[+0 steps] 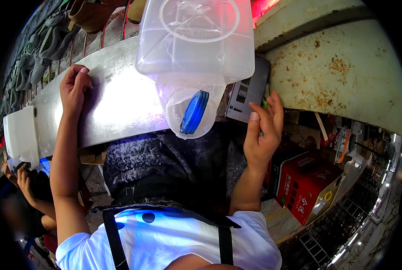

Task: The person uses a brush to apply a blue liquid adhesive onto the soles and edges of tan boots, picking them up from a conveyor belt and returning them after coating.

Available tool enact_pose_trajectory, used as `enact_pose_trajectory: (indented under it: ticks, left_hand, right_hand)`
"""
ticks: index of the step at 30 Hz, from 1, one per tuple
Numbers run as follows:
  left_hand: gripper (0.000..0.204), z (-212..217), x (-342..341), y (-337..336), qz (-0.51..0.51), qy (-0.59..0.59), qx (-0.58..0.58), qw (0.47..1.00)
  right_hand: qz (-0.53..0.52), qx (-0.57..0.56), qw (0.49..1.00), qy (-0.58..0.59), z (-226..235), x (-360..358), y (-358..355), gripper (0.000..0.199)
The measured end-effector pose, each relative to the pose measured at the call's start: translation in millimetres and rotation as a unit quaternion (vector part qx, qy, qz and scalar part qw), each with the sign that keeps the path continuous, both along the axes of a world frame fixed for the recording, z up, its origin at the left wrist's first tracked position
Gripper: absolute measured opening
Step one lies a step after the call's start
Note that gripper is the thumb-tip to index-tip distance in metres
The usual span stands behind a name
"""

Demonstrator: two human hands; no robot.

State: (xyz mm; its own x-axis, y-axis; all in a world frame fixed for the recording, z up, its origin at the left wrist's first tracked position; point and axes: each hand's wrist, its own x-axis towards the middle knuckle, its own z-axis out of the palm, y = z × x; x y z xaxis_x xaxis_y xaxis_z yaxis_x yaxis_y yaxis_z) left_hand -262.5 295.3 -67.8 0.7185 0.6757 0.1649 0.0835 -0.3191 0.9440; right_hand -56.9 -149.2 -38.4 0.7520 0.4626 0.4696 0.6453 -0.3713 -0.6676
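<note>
My left hand (76, 85) is closed, its fingers curled and the thumb against them, over the left part of a shiny metal bench top (113, 96). The inside of that fist is hidden. On the right, my right hand (265, 130) is raised, fingers bent but apart, with nothing visible held. It is nearest a grey control box (250, 92) with dark panels. Between my hands, a translucent round tub (173, 112) stands at the bench's front edge. A blue ridged piece, like a shoe sole part (194, 113), leans tilted inside it.
A large translucent plastic container (194, 54) hangs over the tub. Right of it is a rust-spotted pale machine panel (336, 67). Shoes (52, 40) line a rack at far left, past a white bin (20, 135). A red carton (300, 184) sits at right. Another person's hands (23, 182) show at left.
</note>
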Motion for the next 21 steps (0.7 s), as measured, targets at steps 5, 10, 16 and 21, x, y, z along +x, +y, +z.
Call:
enact_pose_trajectory:
  ticks: [5, 10, 16, 21]
  left_hand:
    - [0.015, 0.3, 0.3, 0.0, -0.002, -0.001, -0.007, 1.0]
    - [0.014, -0.5, -0.3, -0.2, -0.004, -0.002, -0.016, 1.0]
    - [0.015, -2.1, -0.6, 1.3, -0.005, -0.005, -0.014, 1.0]
    - [0.015, -0.6, -0.1, 0.0, 0.001, 0.002, -0.014, 1.0]
  right_hand:
    - [-0.01, -0.027, 1.0, 0.006, -1.6, -0.8, 1.9, 0.025]
    - [-0.035, -0.055, 0.998, 0.012, 1.3, -2.7, 6.6, 0.029]
    - [-0.028, -0.019, 0.999, 0.037, 3.8, -4.5, 5.3, 0.029]
    - [-0.005, -0.002, 1.0, 0.011, -1.3, -1.5, 0.9, 0.025]
